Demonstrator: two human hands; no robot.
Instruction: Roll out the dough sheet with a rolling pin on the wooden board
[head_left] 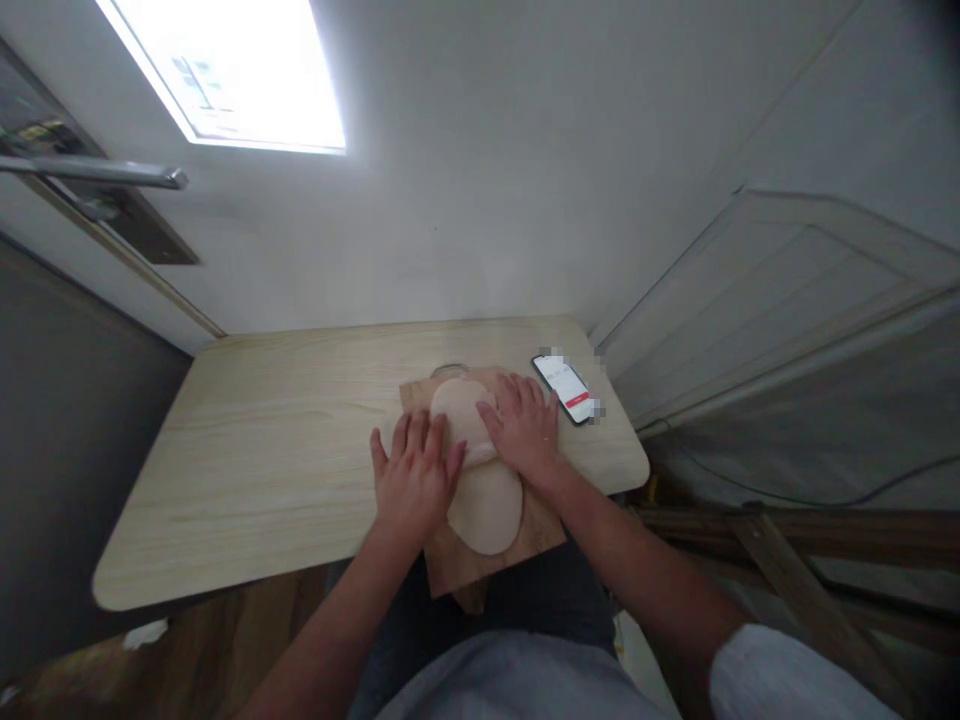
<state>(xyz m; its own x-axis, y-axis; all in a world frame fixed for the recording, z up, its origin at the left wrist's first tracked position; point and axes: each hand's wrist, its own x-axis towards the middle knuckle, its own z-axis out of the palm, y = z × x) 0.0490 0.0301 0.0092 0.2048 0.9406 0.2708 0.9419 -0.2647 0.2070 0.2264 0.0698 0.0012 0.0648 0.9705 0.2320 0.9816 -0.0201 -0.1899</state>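
Note:
A brown board (pixel 465 575) lies at the table's front edge and reaches out over it. A curved handle (pixel 450 369) shows at its far end. On the board are a flat, pale, rounded piece (pixel 459 402) and a second one (pixel 489 510) nearer to me; I cannot tell whether they are joined, or what they are made of. My left hand (pixel 414 470) rests with spread fingers at the left edge of the far piece. From the right, my right hand (pixel 525 425) lies palm down, its thumb on the far piece and its fingers over the board's right side.
A phone (pixel 561 388) with a lit screen lies just right of my right hand. The pale wooden table (pixel 247 450) stretches left. Beyond it stands a white door (pixel 465 200) with a bright window (pixel 240 70) and a metal handle (pixel 97 172). Wooden beams (pixel 795 570) are at the right.

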